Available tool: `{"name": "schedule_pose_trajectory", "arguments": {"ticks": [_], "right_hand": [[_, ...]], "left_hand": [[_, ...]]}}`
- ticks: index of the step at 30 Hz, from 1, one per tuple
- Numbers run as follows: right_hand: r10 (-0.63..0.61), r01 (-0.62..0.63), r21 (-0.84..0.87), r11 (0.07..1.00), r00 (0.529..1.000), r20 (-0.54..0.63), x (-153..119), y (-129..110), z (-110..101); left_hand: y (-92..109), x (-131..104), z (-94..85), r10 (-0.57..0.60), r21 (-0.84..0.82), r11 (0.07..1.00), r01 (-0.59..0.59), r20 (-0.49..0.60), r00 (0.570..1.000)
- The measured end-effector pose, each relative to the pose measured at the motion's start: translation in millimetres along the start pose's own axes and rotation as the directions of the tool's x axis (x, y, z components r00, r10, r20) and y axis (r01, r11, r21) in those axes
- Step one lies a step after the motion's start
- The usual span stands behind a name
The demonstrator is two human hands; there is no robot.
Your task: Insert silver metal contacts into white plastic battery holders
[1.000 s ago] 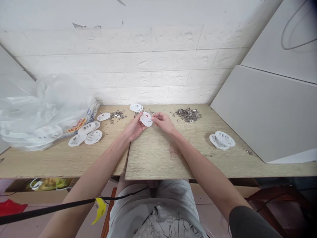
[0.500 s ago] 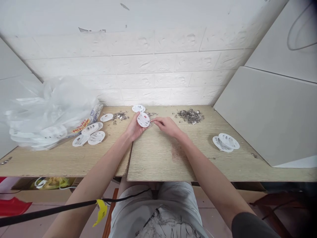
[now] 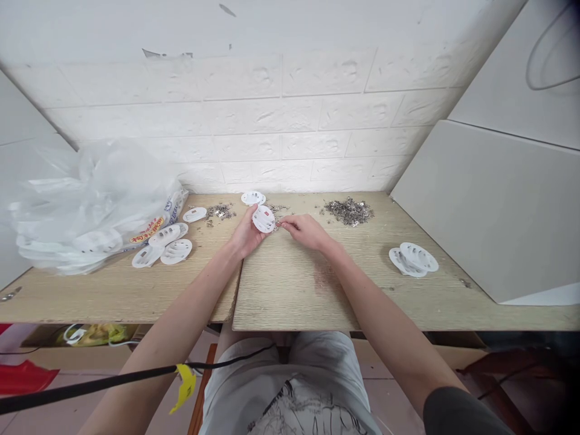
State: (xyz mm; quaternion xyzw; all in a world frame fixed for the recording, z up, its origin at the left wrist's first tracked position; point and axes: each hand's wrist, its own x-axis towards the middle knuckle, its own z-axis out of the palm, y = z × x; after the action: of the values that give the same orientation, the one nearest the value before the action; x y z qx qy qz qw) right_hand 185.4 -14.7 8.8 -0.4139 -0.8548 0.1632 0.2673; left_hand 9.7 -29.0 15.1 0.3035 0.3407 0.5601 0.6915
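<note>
My left hand (image 3: pixel 247 234) grips a round white plastic disc (image 3: pixel 263 219) with slots and a small red patch, tilted toward me above the table. Close to the disc's right edge, my right hand (image 3: pixel 306 231) is closed in a pinch; a thin, reddish tip shows at the fingers, too small to name. Another white disc (image 3: pixel 253 197) lies just behind the held one. Small metal pieces (image 3: pixel 278 209) are scattered on the table behind my hands, partly hidden by the disc.
A larger heap of metal pieces (image 3: pixel 348 211) lies right of centre, a smaller heap (image 3: pixel 220 211) at left. Several white discs (image 3: pixel 176 251) rest beside a clear plastic bag (image 3: pixel 104 199). More stacked discs (image 3: pixel 419 258) sit at right. The wooden table (image 3: pixel 290 296) meets a white wall (image 3: pixel 301 115).
The disc in my left hand has shifted very slightly. My right hand stays pinched at its right edge, almost unmoved.
</note>
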Motion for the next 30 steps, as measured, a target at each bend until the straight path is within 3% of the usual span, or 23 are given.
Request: {"name": "schedule_pose_trajectory", "arguments": {"ticks": [30], "right_hand": [[0.038, -0.038, -0.01, 0.999, 0.999, 0.018, -0.1, 1.9, -3.2]], "left_hand": [[-0.3, -2.0, 3.0, 0.001, 0.02, 1.0, -0.001, 0.0, 1.0]]}}
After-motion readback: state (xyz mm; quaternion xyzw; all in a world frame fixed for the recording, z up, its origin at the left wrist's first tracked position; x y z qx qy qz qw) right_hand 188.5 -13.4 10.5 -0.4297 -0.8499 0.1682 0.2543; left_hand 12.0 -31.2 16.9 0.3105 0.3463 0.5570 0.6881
